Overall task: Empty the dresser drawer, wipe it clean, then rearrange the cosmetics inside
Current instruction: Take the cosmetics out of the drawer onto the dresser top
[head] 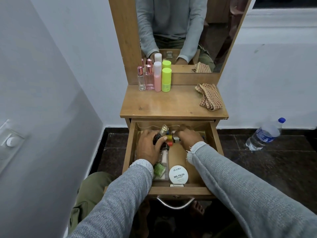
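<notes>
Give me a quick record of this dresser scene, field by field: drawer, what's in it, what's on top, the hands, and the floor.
drawer: drawer pulled open, not yet emptied
in drawer: small nail polish bottles, white round nail polish remover tin, green packet
dresser top: dresser top holds four bottles at back left; checked cloth at right
left hand: left hand grips a dark bottle inside the drawer
right hand: right hand reaches among the small bottles; its grasp is hidden
floor: water bottle lying at right
</notes>
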A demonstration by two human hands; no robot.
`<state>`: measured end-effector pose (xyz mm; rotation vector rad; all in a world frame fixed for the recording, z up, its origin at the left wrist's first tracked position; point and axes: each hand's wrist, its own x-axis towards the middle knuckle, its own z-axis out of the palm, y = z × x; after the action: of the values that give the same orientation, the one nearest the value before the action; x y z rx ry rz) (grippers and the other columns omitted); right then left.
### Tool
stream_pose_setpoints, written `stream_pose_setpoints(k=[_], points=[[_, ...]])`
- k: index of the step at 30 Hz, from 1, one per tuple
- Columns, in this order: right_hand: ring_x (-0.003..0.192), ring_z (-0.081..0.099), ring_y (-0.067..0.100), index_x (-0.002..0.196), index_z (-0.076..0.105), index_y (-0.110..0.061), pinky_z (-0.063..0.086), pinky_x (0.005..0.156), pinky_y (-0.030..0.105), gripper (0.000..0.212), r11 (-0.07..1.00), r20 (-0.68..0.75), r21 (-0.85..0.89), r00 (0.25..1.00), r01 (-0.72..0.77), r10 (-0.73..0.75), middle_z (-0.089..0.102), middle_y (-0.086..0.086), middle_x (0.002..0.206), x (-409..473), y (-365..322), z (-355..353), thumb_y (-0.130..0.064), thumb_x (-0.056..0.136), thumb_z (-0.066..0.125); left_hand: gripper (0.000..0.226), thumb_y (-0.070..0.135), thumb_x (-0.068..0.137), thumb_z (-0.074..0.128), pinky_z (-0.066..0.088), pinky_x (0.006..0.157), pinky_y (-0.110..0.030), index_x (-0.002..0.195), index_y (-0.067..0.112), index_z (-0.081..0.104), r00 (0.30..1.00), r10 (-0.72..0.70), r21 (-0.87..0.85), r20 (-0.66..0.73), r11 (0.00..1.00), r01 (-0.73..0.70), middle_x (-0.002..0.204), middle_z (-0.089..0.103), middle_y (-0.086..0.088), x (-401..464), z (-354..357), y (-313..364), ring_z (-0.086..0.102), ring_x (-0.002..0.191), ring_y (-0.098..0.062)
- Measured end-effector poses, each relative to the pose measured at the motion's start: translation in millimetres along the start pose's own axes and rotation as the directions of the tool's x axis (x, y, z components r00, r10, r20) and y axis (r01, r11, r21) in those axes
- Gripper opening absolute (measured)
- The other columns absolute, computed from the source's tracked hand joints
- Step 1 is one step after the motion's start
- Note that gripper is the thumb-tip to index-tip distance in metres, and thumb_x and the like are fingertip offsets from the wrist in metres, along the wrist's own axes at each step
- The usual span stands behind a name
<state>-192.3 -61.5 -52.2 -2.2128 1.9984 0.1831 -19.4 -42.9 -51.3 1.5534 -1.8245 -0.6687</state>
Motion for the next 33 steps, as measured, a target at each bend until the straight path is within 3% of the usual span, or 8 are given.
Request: stream_pose_setpoints(k=[4,8,10,13,18,23,27,33], points=[[0.117,0.053,0.029,0.127,0.056,-0.017,0.049,0.092,0.043,0.039,0.998,-0.015,0.056,1.000,0.001,-0.001,0.049,0.008,0.131,1.9,4.2,-1.4,-0.008,0.089,0.059,0.029,0.037,0.090,0.064,0.046,0.085,-0.032,0.107,0.014,0.067,1.000,0.021,-0.036,-0.011,0.999,-0.021,0.103,0.062,-0.002,-0.1,2.6,1.0,0.056,0.095,-0.018],[0.108,0.055,0.022,0.117,0.061,-0.015,0.047,0.093,0.036,0.031,0.924,-0.126,0.373,0.991,0.090,-0.045,0.057,0.003,0.117,-7.3,13.7,-19.2,-0.016,0.086,0.066,0.022,0.030,0.090,0.065,0.050,0.084,-0.037,0.103,0.012,0.066,0.998,0.033,-0.110,-0.059,0.993,-0.039,0.102,0.066,-0.002,1.3,3.8,-0.4,0.060,0.093,-0.019],[0.093,0.057,0.018,0.107,0.065,-0.015,0.051,0.083,0.032,0.026,0.808,-0.222,0.560,0.973,0.184,-0.068,0.059,-0.001,0.100,-15.8,16.6,-29.6,-0.016,0.082,0.071,0.020,0.025,0.090,0.066,0.052,0.081,-0.038,0.103,0.011,0.066,0.994,0.047,-0.135,-0.094,0.989,-0.059,0.101,0.068,-0.003,0.8,4.1,0.3,0.062,0.090,-0.019],[0.083,0.065,0.012,0.100,0.066,-0.014,0.055,0.068,0.020,0.017,0.547,-0.206,0.811,0.976,0.207,-0.065,0.065,-0.004,0.088,-22.9,18.5,-45.4,-0.011,0.084,0.070,0.019,0.021,0.090,0.066,0.053,0.080,-0.037,0.105,0.010,0.066,0.993,0.036,-0.184,-0.110,0.981,-0.056,0.101,0.068,-0.002,-0.3,2.7,4.7,0.063,0.088,-0.018],[0.082,0.065,0.011,0.103,0.065,0.001,0.058,0.077,0.032,0.019,0.415,-0.236,0.885,0.972,0.212,0.007,0.069,0.012,0.095,-22.8,20.9,-55.3,-0.011,0.088,0.067,0.019,0.023,0.092,0.064,0.052,0.085,-0.038,0.108,0.013,0.065,0.995,0.013,-0.219,-0.103,0.975,-0.035,0.103,0.067,0.002,-1.9,1.1,6.8,0.062,0.093,-0.016],[0.078,0.066,0.012,0.096,0.065,-0.001,0.059,0.076,0.036,0.012,0.268,-0.181,0.950,0.982,0.161,0.052,0.069,-0.002,0.080,-26.3,20.7,-60.1,-0.011,0.089,0.065,0.022,0.020,0.086,0.070,0.052,0.089,-0.039,0.107,0.021,0.066,0.990,-0.066,-0.281,-0.121,0.959,0.029,0.103,0.059,0.006,0.9,-5.2,9.8,0.057,0.094,-0.007],[0.080,0.069,0.015,0.088,0.063,-0.005,0.060,0.073,0.033,0.004,0.111,-0.176,0.980,0.980,0.166,0.088,0.067,0.005,0.082,-29.0,22.9,-71.2,-0.009,0.089,0.064,0.027,0.012,0.080,0.076,0.056,0.088,-0.040,0.104,0.023,0.069,0.990,-0.074,-0.371,-0.118,0.928,0.025,0.107,0.058,0.005,8.4,-14.9,17.1,0.061,0.100,-0.009],[0.089,0.070,0.026,0.105,0.064,-0.002,0.059,0.077,0.041,0.022,0.168,-0.251,0.962,0.941,0.216,0.228,0.069,0.016,0.098,-16.4,28.9,-76.6,-0.012,0.086,0.068,0.032,0.011,0.078,0.078,0.053,0.085,-0.023,0.104,0.022,0.063,0.987,-0.002,-0.397,-0.163,0.915,-0.064,0.104,0.065,0.003,34.5,-35.0,43.5,0.062,0.094,-0.006]])
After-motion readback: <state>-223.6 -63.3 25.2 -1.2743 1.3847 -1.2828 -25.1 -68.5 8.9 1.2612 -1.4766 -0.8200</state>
